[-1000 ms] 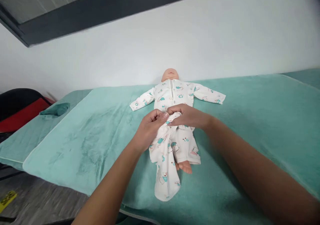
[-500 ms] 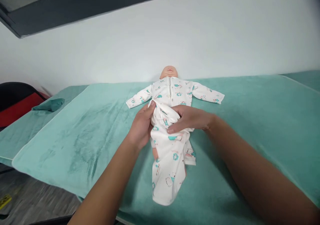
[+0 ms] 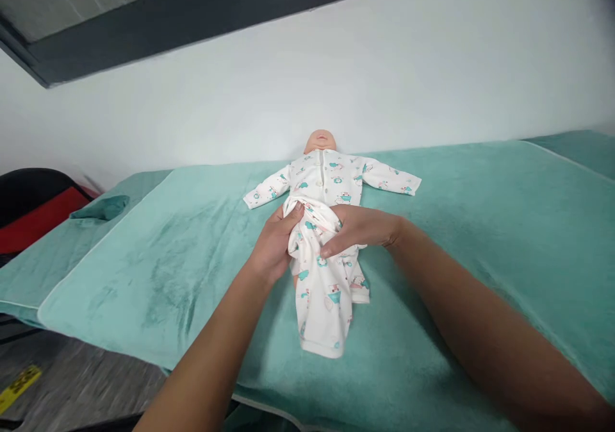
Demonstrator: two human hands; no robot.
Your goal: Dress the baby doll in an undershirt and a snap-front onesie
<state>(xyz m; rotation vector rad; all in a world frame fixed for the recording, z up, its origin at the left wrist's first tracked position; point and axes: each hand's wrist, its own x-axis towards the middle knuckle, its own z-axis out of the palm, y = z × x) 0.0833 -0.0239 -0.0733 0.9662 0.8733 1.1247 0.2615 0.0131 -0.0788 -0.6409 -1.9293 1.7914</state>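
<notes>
A baby doll (image 3: 321, 141) lies on its back on the green bed cover, head toward the wall. It wears a white long-sleeved top (image 3: 331, 179) with a teal and pink print and buttons down the front, sleeves spread sideways. Over the doll's lower body are matching printed pants (image 3: 327, 304), bunched at the upper end, with a leg hanging toward me. My left hand (image 3: 278, 243) pinches the bunched cloth at the left. On the right, my right hand (image 3: 358, 230) grips the same cloth, thumb on top and fingers hidden in its folds.
The green cover (image 3: 158, 278) spreads wide to both sides, its front edge near me. Behind it rises a white wall (image 3: 288, 79) with a dark window frame (image 3: 144, 28). A black and red chair (image 3: 38, 214) stands at the left, and a yellow floor mark (image 3: 19, 387) shows below.
The hanging pants leg has drawn up and its open hem shows. My hands stay on the bunched cloth. The view has shifted slightly.
</notes>
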